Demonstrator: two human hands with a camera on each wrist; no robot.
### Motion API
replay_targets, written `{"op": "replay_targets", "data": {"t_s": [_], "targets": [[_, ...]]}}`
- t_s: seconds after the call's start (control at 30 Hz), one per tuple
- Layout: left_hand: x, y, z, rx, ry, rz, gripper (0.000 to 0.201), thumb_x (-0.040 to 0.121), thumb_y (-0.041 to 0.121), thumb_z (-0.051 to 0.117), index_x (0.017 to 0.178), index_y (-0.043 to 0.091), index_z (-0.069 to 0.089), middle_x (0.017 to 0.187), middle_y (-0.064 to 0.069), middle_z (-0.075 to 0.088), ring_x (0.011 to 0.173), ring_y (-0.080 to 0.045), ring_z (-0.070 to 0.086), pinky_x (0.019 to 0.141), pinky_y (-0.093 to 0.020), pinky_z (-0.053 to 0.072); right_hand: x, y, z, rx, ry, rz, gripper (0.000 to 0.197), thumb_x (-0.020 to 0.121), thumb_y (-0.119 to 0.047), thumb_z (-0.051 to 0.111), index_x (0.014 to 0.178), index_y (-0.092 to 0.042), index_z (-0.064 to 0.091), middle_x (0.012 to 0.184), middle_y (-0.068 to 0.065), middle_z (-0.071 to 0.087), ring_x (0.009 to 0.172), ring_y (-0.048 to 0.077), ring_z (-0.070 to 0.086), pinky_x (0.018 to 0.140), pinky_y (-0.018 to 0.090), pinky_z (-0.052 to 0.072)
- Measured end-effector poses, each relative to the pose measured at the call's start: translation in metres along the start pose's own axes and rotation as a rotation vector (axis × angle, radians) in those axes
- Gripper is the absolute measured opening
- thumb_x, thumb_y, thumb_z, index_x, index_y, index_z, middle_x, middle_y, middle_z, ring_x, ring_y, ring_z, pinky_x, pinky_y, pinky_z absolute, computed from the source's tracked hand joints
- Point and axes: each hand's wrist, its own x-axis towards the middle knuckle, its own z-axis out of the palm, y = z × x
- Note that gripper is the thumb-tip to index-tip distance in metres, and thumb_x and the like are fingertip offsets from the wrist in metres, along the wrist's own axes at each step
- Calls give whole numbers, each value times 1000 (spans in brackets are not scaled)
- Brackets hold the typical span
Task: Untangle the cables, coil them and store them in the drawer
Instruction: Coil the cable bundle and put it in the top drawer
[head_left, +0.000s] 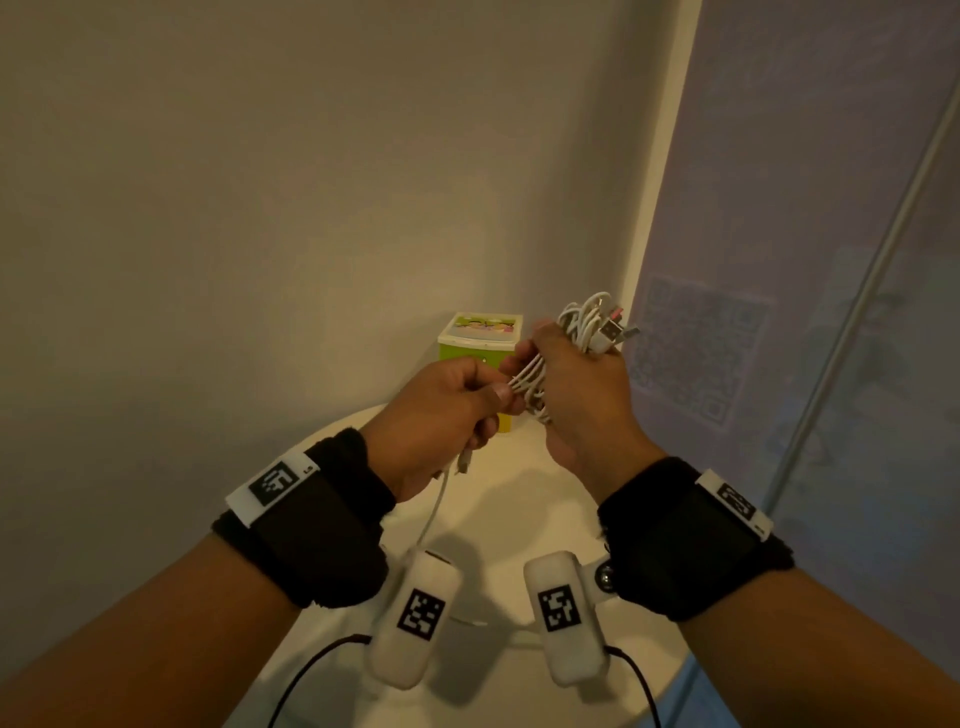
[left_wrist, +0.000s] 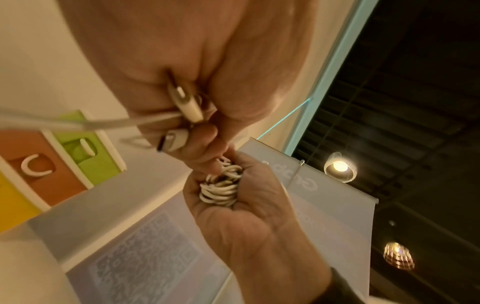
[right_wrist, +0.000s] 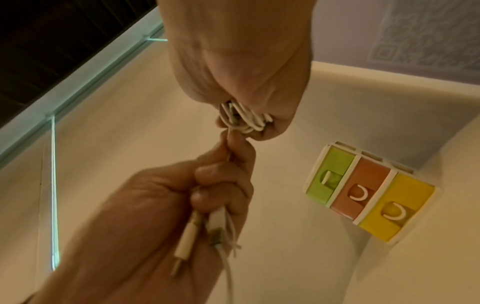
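Observation:
My right hand grips a bundle of white cables held up above the table; USB plugs stick out of its top. The looped strands show in its fist. My left hand pinches strands coming out of the bundle between thumb and fingers, right against the right hand. Plug ends and a loose cable hang below the left fist. The small drawer unit stands behind the hands, with green, orange and yellow drawers, all pushed in.
A round white table lies under the hands, its edge curving at the front. A pale wall stands behind and left. A translucent banner with a printed code pattern hangs at the right, close to the right hand.

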Motion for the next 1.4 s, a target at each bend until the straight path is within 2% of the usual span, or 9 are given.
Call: {"op": "replay_targets", "data": {"t_s": [0.2,0.4,0.57,0.73,0.87,1.03,1.17,1.27,1.4], "targets": [[-4,6,-18,242,-158,-11,26,100,22,46,89,4,60,66,7,56,52,-10,36,51,-25,31,8,-10,-9,138,-26,64,28,91,-18,60,65,-20,48,48,-3,44,42,12,42,47,25,41],[-1,23,-35,52,-225,-164,12,98,9,47,101,3,56,75,-5,59,50,-7,37,45,-18,35,2,-14,-12,-366,-193,-233,22,90,-27,62,71,-24,53,48,-11,53,42,2,48,44,22,40],[7,33,-35,48,-203,-252,18,97,2,46,86,6,59,74,-9,64,48,-6,39,43,-16,33,-11,-20,-9,-651,-402,-453,17,90,-23,63,75,-16,60,62,-12,62,58,-1,56,55,10,44],[14,31,-32,102,-196,-245,24,93,-6,44,111,-9,59,69,-3,64,51,-7,31,41,-15,29,-15,-8,-7,-806,-570,-412,6,88,-35,63,88,-38,57,85,-10,66,81,11,64,79,39,55],[16,29,-32,57,-187,-247,27,90,-13,37,108,-15,57,73,-10,48,46,-6,33,42,-17,27,-11,-7,-9,-849,-675,-477,20,88,-36,61,98,-18,59,93,6,66,86,26,63,79,50,52],[13,31,-29,-23,-286,-271,41,94,-1,37,68,13,66,58,-3,48,49,-8,33,42,-19,26,-7,-1,-20,-1026,-669,-360,49,84,-47,63,127,-32,45,113,-6,63,86,11,64,80,37,55],[11,33,-34,-65,-361,-321,31,90,4,33,78,7,62,68,-11,48,54,-13,34,46,-21,27,-12,-4,-19,-1038,-691,-360,53,84,-45,64,128,-29,40,114,-7,60,94,12,61,83,36,54],[12,37,-37,-28,-440,-320,20,91,-1,39,98,3,58,75,-13,58,57,-15,45,44,-20,34,-20,-14,-22,-1062,-768,-396,63,84,-41,66,137,-29,33,122,-13,55,100,-1,53,80,6,40],[12,43,-37,25,-391,-351,17,91,-8,44,97,2,56,70,-9,58,52,-10,43,42,-19,36,-24,-18,-26,-1216,-769,-533,38,88,-33,63,123,-28,50,95,-25,52,75,-14,50,64,-2,34]]}}
